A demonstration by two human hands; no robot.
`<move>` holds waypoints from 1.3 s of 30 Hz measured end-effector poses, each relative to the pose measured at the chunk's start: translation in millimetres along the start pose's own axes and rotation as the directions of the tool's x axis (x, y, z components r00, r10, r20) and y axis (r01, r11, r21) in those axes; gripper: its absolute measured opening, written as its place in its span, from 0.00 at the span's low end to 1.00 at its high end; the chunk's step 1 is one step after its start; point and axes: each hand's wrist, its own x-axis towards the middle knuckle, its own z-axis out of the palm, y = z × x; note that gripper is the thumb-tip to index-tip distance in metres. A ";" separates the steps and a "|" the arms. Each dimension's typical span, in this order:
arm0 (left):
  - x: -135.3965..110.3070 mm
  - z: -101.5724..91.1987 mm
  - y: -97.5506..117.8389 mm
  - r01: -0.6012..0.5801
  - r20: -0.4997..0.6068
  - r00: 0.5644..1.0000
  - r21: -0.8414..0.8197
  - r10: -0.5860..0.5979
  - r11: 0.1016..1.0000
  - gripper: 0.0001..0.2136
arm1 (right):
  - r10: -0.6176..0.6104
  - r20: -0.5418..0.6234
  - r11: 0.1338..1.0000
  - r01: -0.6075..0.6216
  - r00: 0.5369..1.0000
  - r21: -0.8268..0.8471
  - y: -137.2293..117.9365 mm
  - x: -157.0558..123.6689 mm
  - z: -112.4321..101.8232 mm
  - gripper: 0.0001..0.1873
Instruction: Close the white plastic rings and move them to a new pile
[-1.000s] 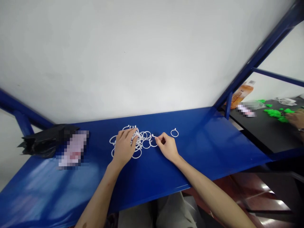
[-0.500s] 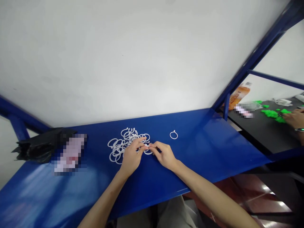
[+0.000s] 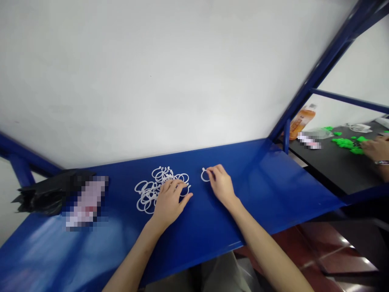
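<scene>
A loose pile of thin white plastic rings (image 3: 146, 197), each with a small knob on it, lies on the blue table (image 3: 194, 239). Over the right side of this pile rests my left hand (image 3: 169, 199), its thumb apart from the curved fingers and no ring seen gripped. To the right of the pile, my right hand (image 3: 223, 183) pinches one white ring (image 3: 204, 176) between thumb and fingers, by the edge near its knob. Part of that ring is covered by the fingertips, and the table behind the hand is hidden.
At the left lie a black plastic bag (image 3: 45, 194) and a blurred pinkish packet (image 3: 89, 198). Blue frame posts (image 3: 287, 136) stand at the right. Beyond them, another person's hand (image 3: 377, 148) is at green pieces (image 3: 348, 143) on a black table, near an orange bottle (image 3: 302, 121).
My hands have parted. The right one moved right and up with a ring; the left one loosened its pinch and spread over the pile. The lone ring's earlier spot is now behind my right hand.
</scene>
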 end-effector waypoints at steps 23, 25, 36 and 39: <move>2.2 1.6 18.5 0.452 0.302 0.884 -0.743 -0.356 0.494 0.14 | -0.168 0.205 0.932 0.087 0.964 0.351 -27.5 -15.8 9.3 0.14; 1.1 4.0 18.4 0.468 0.339 0.877 -0.764 -0.341 0.445 0.14 | -0.180 0.239 0.919 0.076 0.954 0.387 -35.5 -22.0 15.8 0.11; 3.7 -0.6 12.9 0.441 0.227 0.883 -0.702 -0.411 0.560 0.12 | -0.090 0.098 0.879 0.033 0.991 0.475 -36.2 -24.6 16.9 0.09; 4.4 -1.9 10.7 0.423 0.218 0.893 -0.704 -0.394 0.571 0.10 | -0.140 0.049 0.864 0.098 0.989 0.495 -38.1 -23.7 14.3 0.11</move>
